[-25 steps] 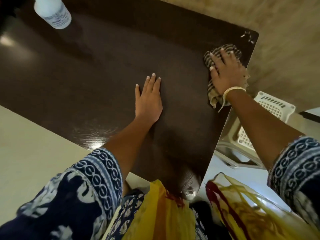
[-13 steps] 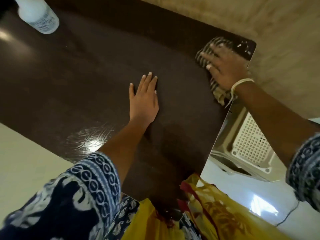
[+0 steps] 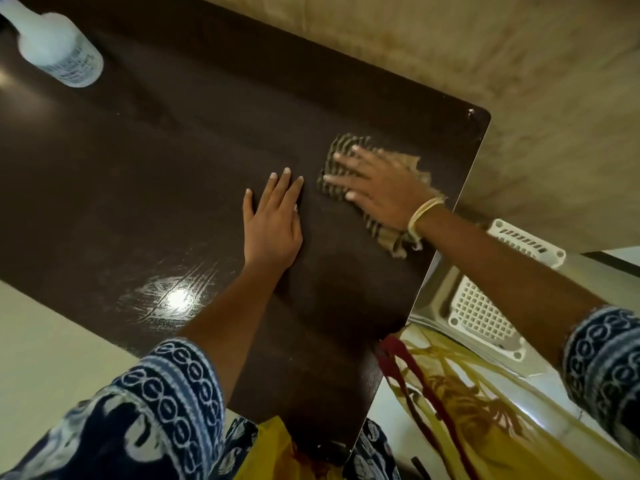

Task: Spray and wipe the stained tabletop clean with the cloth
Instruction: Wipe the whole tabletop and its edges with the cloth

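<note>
A dark brown glossy tabletop fills the middle of the head view. My right hand presses flat, fingers spread, on a striped beige-and-brown cloth near the table's right edge. The cloth's tail trails out under my wrist. My left hand rests flat on the bare tabletop just left of the cloth, fingers straight. A white spray bottle stands at the far left corner, away from both hands. Wet streaks shine near the table's front edge.
A white perforated plastic basket sits on the floor right of the table, below its edge. Pale tiled floor lies to the front left. A beige surface lies beyond the far edge. Yellow cloth hangs at the bottom.
My right hand has slid the cloth from the table's far right corner toward the middle, close to my left hand. The left hand has stayed flat in place.
</note>
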